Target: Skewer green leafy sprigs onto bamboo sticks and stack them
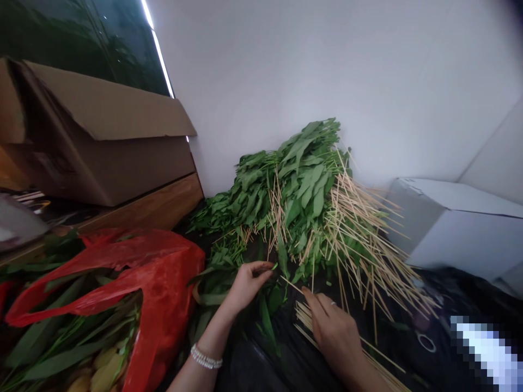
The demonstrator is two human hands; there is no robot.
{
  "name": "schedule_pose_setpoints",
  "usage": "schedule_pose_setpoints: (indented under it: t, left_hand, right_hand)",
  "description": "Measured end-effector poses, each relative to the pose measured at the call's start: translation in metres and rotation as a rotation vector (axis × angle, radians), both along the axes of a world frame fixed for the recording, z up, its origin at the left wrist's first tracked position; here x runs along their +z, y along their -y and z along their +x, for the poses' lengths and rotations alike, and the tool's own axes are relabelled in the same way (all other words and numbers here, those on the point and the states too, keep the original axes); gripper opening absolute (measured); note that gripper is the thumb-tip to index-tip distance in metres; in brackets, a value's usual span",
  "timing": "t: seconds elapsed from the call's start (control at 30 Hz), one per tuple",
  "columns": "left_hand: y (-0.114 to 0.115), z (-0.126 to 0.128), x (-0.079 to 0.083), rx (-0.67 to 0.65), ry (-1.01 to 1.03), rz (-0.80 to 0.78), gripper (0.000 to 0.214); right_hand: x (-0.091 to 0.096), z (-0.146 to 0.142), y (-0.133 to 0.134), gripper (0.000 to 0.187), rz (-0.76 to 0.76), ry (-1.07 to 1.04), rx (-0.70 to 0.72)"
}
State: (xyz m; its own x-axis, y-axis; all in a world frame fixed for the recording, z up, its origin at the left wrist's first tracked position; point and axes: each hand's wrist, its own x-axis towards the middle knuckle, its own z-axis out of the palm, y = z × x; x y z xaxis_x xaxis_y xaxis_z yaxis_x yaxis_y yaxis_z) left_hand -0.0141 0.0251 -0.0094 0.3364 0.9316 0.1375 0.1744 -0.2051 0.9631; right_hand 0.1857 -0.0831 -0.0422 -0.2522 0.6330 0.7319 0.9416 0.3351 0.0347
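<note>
**Two hands: L hand [245, 286] w/ green scrap [274, 267], R hand [333, 324] w/ thin stick [291, 284]**

Clock centred betw. hands, 12 = away from wearer.

L hand: thumb & fingertips pinching scrap; exact grip on it too small to tell. Pearly bracelet [206, 356] at wrist.

R hand: thumb & index pinching stick; its tip aims approx. 10, near L hand, not touching it. Other fingers curled over loose sticks [303, 318]; gripped or just covered, can't tell.

Handling (est.): stick v. light, stiff, snaps if bent hard, poss. splinters; hold midway or nearer rear, tip free. Scrap soft, limp, maybe damp/slippery; bruises easily, so light fingertip pinch at firmest part.

Surroundings:
- 12: leaf heap [310, 182], big overlapping green leaves, against wall [261, 65].
- 2: stick fan [363, 239], many pale sticks jutting from heap's R side.
- 2–3, beyond fan: white box [461, 218].
- 3–4: small pale ring-shaped item [426, 342], ID unclear.
- 6: black sheet [245, 367], under the work.
- 9: red bag [169, 283], thin plastic, gaping; long leaves [57, 343] w/in.
- 10–11: cardboard box [134, 169], flaps raised.
</note>
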Motion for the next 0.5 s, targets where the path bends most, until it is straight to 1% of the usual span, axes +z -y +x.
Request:
schedule_pose_setpoints:
  t: [0.1, 0.23, 0.37, 0.5]
  left_hand:
    - [0.0054, 0.0057, 0.002, -0.073, 0.115, -0.128, 0.034]
    - [0.01, 0.0093, 0.0045, -0.07, 0.201, -0.213, 0.035]
    - [0.0107, 0.0094, 0.0057, -0.045, 0.225, -0.237, 0.035]
    - [0.0102, 0.0095, 0.0053, -0.048, 0.228, -0.236, 0.036]
  right_hand:
    - [0.0001, 0.0004, -0.0002, 0.036, -0.015, 0.019, -0.013]
    - [0.0006, 0.0001, 0.0001, 0.036, -0.018, 0.031, -0.022]
    - [0.0012, -0.0001, 0.0001, 0.036, -0.012, 0.029, -0.028]
    - [0.0012, -0.0004, 0.0002, 0.036, -0.017, 0.027, -0.023]
